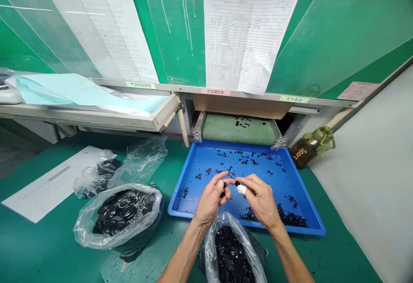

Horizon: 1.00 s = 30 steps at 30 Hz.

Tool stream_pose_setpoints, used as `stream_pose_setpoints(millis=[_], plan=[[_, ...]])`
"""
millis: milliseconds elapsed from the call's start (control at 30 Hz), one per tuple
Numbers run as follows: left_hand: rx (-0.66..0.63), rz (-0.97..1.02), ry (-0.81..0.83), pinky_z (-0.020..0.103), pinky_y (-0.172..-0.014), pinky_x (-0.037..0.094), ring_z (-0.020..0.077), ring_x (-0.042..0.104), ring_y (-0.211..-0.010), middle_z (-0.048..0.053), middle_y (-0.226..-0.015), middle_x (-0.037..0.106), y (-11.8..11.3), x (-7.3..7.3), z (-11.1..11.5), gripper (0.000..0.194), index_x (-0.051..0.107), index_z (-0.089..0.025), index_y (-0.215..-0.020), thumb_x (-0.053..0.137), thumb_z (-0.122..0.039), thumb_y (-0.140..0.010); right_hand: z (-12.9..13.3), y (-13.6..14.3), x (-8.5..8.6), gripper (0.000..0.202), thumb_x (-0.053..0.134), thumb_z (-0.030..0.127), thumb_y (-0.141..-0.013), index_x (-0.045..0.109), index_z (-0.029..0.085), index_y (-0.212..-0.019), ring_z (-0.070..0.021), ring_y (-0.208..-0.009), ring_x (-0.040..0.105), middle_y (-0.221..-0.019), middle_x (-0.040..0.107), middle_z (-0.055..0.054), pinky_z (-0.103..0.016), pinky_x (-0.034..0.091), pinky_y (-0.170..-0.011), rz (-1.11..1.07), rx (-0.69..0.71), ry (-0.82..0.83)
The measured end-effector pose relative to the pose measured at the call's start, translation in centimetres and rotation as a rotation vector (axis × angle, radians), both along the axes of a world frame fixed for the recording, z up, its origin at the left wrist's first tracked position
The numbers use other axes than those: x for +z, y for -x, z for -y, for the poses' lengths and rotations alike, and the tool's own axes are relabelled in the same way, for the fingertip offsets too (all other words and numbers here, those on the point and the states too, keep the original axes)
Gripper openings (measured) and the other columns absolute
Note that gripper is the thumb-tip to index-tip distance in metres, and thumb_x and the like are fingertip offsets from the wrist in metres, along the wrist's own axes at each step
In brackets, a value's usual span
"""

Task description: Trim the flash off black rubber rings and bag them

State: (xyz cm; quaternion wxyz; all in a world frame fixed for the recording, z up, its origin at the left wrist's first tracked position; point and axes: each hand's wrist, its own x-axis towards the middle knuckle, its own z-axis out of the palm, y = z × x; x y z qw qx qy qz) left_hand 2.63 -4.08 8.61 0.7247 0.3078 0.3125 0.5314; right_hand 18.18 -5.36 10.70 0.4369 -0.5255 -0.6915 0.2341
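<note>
Small parts (237,183), plain black, roundish

Left hand (211,197) and right hand (260,195) pinch small black parts (238,183) at fingertips. Below fingers: blue tray (200,192), black scraps scattered. Nearer than fingers: open bag (232,253) of black pieces.

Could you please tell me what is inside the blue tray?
Small black pieces lie scattered across the blue tray, heaped thickest near its near right corner. The hands above it cover part of the tray, so whatever lies there cannot be seen.
</note>
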Motion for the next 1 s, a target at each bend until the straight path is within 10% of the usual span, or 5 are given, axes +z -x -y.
stream_pose_setpoints(millis=[300, 667, 1000], plan=[[-0.086, -0.192, -0.14, 0.023, -0.046, 0.028, 0.0075, 0.039, -0.046, 0.003, -0.066, 0.061, -0.5, 1.6, 2.7, 0.055, 0.046, -0.015, -0.128, 0.056, -0.043, -0.082, 3.0, 1.1, 0.9, 0.028, 0.046, 0.019, -0.086, 0.066, 0.023, -0.106, -0.0122, -0.069, 0.054, -0.084, 0.059, -0.002, -0.023, 0.045, -0.062, -0.028, -0.093, -0.045], [-0.155, -0.163, -0.027, 0.023, -0.047, 0.016, 0.0066, 0.028, -0.051, -0.004, -0.057, 0.039, -0.6, 1.3, 2.8, 0.036, 0.065, -0.012, -0.091, 0.066, -0.043, -0.074, 4.1, 0.7, 1.9, 0.04, 0.037, 0.012, -0.088, 0.059, 0.029, -0.118, -0.0114, -0.07, 0.054, -0.089, 0.054, -0.002, -0.022, 0.045, -0.063, 0.205, 0.043, -0.039], [-0.036, -0.06, 0.01, 0.022, -0.047, 0.02, 0.0048, 0.033, -0.053, 0.006, -0.079, 0.06, -0.6, 0.6, 2.5, 0.033, 0.068, -0.013, -0.095, 0.069, -0.037, -0.072, 5.0, -0.2, 0.3, 0.034, 0.033, 0.017, -0.09, 0.056, 0.02, -0.116, -0.0169, -0.086, 0.059, -0.099, 0.062, -0.006, -0.028, 0.046, -0.073, 0.306, -0.059, -0.052]])
